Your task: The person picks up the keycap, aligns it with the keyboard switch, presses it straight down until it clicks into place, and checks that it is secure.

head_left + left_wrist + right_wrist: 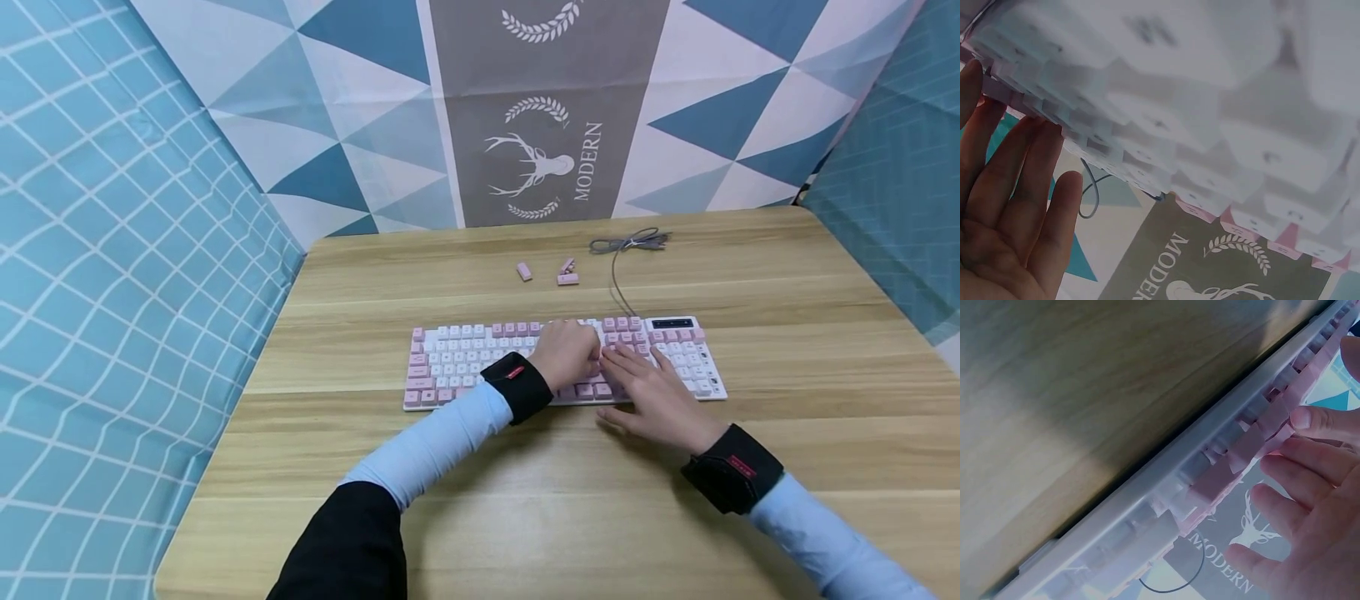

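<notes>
A white-and-pink keyboard (465, 358) lies on the table, with both hands over its right-middle part. The left hand (567, 354) bends down onto the keys, its thumb and fingertips around a pink keycap (1002, 90) at the edge of the left wrist view. How far that keycap sits on the board is hidden. Close beside it, the right hand (656, 396) reaches over the front edge with fingers spread. In the right wrist view its index fingertip touches a pink key along the front rows (1247, 449); the other fingers extend over the keys.
Several loose pink keycaps (567, 280) lie behind the keyboard, one of them (523, 271) apart to the left. A bundled grey cable (630, 242) runs to the keyboard's back edge. The wooden table (360, 283) meets a patterned cloth (390, 150) at the back.
</notes>
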Motion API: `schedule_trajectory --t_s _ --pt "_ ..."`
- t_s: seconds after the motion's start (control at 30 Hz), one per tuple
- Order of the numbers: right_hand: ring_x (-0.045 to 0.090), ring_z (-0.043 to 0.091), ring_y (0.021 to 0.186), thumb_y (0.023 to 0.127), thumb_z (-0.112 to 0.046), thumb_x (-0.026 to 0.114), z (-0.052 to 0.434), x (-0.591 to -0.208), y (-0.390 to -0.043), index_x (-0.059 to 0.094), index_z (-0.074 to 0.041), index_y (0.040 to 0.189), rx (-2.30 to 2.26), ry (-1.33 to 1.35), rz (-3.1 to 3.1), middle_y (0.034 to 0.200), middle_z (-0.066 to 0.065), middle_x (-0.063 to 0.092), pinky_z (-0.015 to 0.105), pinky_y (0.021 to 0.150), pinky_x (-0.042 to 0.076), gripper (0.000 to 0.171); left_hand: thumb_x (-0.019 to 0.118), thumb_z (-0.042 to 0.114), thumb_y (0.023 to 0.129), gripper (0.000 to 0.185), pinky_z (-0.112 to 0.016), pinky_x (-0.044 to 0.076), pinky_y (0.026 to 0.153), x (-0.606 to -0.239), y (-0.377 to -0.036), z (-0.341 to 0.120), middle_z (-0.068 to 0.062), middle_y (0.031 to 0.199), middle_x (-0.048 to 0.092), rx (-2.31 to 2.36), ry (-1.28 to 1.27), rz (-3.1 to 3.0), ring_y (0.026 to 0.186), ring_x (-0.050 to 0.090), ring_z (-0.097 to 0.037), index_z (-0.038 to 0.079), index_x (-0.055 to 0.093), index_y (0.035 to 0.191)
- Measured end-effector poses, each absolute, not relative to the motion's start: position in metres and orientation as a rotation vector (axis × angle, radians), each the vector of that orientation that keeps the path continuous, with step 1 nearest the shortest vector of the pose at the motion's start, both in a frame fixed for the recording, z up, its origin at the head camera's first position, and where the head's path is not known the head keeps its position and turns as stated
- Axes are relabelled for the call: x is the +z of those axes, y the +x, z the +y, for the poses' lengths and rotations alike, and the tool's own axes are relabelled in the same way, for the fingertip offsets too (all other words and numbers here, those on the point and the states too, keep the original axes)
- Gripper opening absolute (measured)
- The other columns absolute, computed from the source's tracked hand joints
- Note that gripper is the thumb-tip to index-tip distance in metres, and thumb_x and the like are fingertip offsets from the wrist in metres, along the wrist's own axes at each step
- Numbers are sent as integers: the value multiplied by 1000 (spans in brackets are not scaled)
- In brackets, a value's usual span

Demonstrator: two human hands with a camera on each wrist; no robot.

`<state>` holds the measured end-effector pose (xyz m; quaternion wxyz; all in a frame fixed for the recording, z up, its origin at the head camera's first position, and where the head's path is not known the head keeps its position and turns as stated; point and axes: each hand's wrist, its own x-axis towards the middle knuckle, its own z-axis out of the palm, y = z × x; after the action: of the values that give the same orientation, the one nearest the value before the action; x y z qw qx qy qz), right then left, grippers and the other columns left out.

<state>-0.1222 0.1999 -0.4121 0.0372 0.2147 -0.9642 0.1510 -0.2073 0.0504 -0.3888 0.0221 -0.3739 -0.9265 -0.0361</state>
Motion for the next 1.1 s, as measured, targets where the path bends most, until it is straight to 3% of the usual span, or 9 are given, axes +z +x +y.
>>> schedule_trajectory --t_s 0.33,0.53,0.87,1.1 --pt "35 38 135 77 -38 72 200 -412 -123 46 1 133 428 668 -2979 140 19 46 65 106 17 74 66 28 81 16 -28 48 53 -387 -205 49 8 64 64 -9 -1163 -2837 57 56 -10 20 68 67" --pt "37 38 133 75 -40 73 199 -409 -123 48 3 131 387 683 -2974 138 20 47 65 106 18 74 56 25 85 18 -29 50 56 -389 -203 43 6 63 62 140 -1317 -2705 56 55 -9 18 64 71" --pt "39 39 132 73 -41 73 199 -410 -123 49 4 130 384 693 -2966 136 21 49 66 105 20 77 51 26 87 16 -27 50 61 -389 -202 36 4 70 61 128 -1442 -2703 63 58 -10 16 60 77" --pt "41 38 130 70 -43 76 201 -412 -126 51 1 129 427 664 -2943 135 18 51 64 106 18 78 53 24 89 18 -25 46 56 -390 -203 37 6 63 53 71 -1410 -2741 56 51 -8 16 60 74"
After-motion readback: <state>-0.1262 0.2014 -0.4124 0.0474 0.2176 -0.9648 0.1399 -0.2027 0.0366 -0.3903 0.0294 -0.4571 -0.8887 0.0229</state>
